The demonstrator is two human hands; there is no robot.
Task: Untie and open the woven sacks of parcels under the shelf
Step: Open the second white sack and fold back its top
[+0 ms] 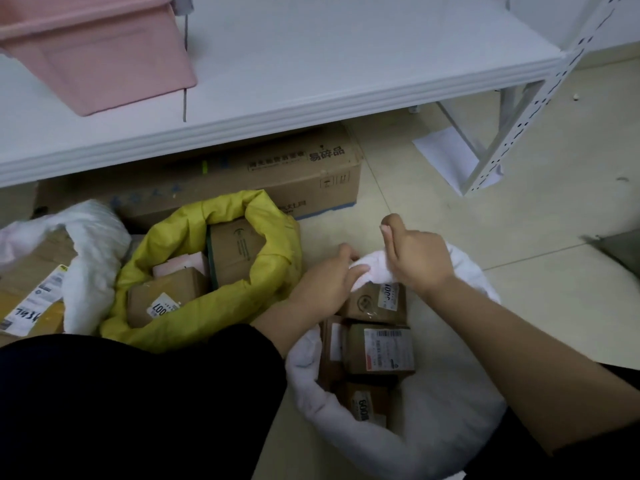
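step: the white woven sack (450, 410) was being opened, on the floor before the white metal shelf (311, 109).
left hand (325, 285): fingers curled on its far rim.
right hand (415, 258): gripped that rim in a fist.
next: probably called for rolling the rim down and outward.
room: the open yellow woven sack (242, 306) crowded the left; pale floor tiles (519, 209) lay rightward.

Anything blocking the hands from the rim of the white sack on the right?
Nothing visible. The left hand and right hand both grip the far rim of the white sack; the parcels sit inside, below the hands.
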